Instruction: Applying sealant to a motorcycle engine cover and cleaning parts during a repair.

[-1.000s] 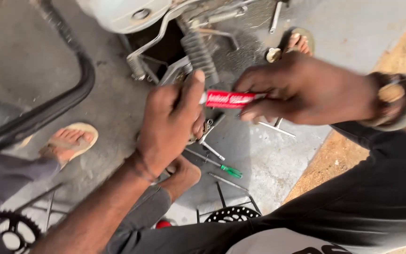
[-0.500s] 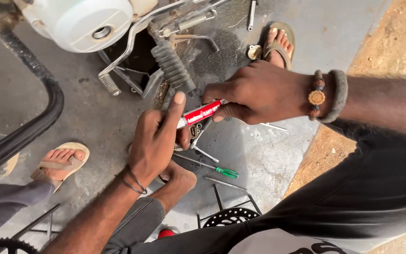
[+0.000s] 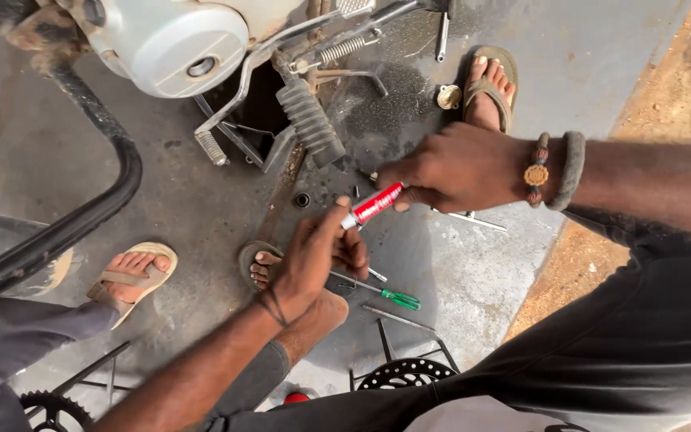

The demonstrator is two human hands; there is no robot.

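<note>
My right hand grips a small red tube with a white nozzle, pointed down and left. The nozzle tip touches my left hand, which is loosely curled with the index finger raised against the tip; I cannot tell whether it holds something small. Both hands hover above an oily concrete floor beside a motorcycle's lower engine, with a silver engine cover and a ribbed rubber footpeg. My right wrist wears a beaded bracelet and a dark band.
A green-handled screwdriver and thin metal rods lie on the floor. A black sprocket sits near my knee. Sandalled feet are at left, centre and top. A black tyre curves at left.
The view has shifted so the motorcycle sits higher in frame. The tube has tilted from nearly level to pointing down-left, and my left hand has dropped lower beneath its tip.
</note>
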